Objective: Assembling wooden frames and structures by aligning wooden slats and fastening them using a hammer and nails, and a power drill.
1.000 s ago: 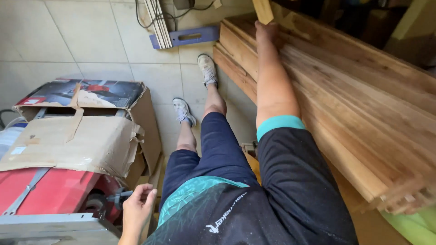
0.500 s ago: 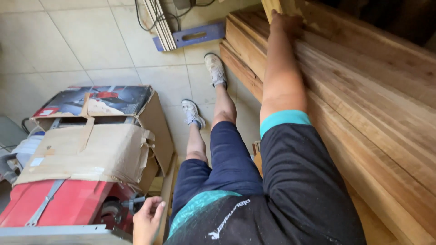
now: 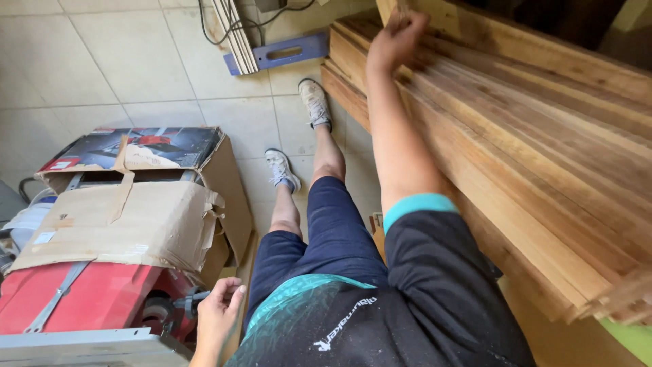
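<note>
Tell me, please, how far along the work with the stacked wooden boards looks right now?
Early. The boards all lie stacked, none pulled out. In hand: the right hand grips the far end of a top board, while the left hand rests by the red machine. Lifting it off remains.

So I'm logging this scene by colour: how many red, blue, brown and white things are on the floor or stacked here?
Red: 1, the machine by the left hand
Blue: 1, the slotted bar
Brown: 2, the cardboard box and the plank stack under the right hand
White: 2, the shoes
Total: 6
</note>
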